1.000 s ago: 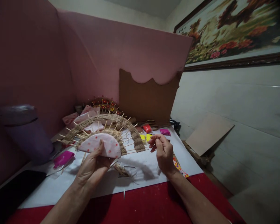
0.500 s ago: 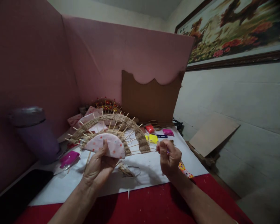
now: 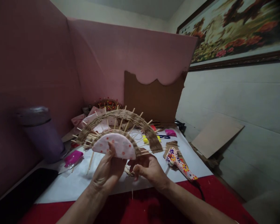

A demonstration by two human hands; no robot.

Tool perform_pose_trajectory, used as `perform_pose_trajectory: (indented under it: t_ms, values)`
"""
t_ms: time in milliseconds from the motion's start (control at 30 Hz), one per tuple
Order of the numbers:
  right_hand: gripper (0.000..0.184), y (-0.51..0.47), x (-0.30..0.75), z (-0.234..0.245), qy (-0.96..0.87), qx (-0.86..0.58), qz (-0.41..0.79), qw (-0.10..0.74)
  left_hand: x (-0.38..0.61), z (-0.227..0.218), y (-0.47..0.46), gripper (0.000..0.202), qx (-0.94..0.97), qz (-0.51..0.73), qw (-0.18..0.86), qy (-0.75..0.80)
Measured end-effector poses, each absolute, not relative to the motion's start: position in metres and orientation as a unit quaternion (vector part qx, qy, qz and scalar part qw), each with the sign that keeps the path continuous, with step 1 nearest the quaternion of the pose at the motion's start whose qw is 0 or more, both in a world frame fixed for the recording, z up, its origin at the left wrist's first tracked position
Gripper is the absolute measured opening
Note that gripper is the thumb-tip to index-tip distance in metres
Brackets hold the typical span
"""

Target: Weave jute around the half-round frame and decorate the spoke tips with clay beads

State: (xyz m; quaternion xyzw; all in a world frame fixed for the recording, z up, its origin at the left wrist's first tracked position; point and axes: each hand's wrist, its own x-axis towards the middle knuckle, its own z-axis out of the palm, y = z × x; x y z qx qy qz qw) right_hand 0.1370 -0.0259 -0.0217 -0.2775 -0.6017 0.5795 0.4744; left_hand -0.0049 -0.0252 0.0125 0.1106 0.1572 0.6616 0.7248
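Observation:
My left hand [image 3: 109, 163] grips a half-round woven fan piece, its thumb on the white dotted cloth half-disc [image 3: 116, 145] and its fingers behind. Thin wooden sticks fan out from the half-disc, crossed by an inner band and a wide outer arch of twine weaving [image 3: 128, 115]. My right hand [image 3: 148, 169] is close below the fan's lower right end, thumb and fingers curled together. Whatever those fingers pinch is too small or hidden to make out. Under the hands, a small bundle of sticks [image 3: 128, 170] lies partly covered on the white table sheet.
On the right, a flower-patterned glue gun [image 3: 180, 163] rests on cardboard, its cord trailing forward. Yellow [image 3: 148, 139] and magenta packets [image 3: 170, 133] lie behind the fan. A purple bottle [image 3: 43, 133] and a black flat object [image 3: 30, 189] are at left. Brown cardboard [image 3: 151, 99] stands behind.
My right hand has moved left and inward, from beyond the fan's right end to just under it, uncovering the glue gun. The fan has shifted slightly right in view, still in my left hand.

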Motion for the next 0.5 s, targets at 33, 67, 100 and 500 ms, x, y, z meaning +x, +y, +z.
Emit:
perform_pose_trajectory:
  t_ms: [33, 67, 100, 500]
  values:
    - [0.041, -0.026, 0.136, -0.021, -0.575, -0.245, 0.611, 0.487, -0.002, 0.01, -0.026, 0.023, 0.136, 0.643, 0.738, 0.157]
    - [0.038, -0.026, 0.135, -0.02, -0.558, -0.221, 0.626, 0.499, 0.001, 0.008, -0.027, 0.024, 0.165, 0.621, 0.75, 0.155]
    - [0.034, -0.026, 0.135, -0.018, -0.546, -0.207, 0.632, 0.51, 0.003, 0.005, -0.028, 0.027, 0.197, 0.597, 0.762, 0.155]
    - [0.018, -0.019, 0.151, -0.012, -0.356, -0.21, 0.699, 0.584, -0.006, 0.005, -0.028, 0.016, 0.269, 0.667, 0.666, 0.198]
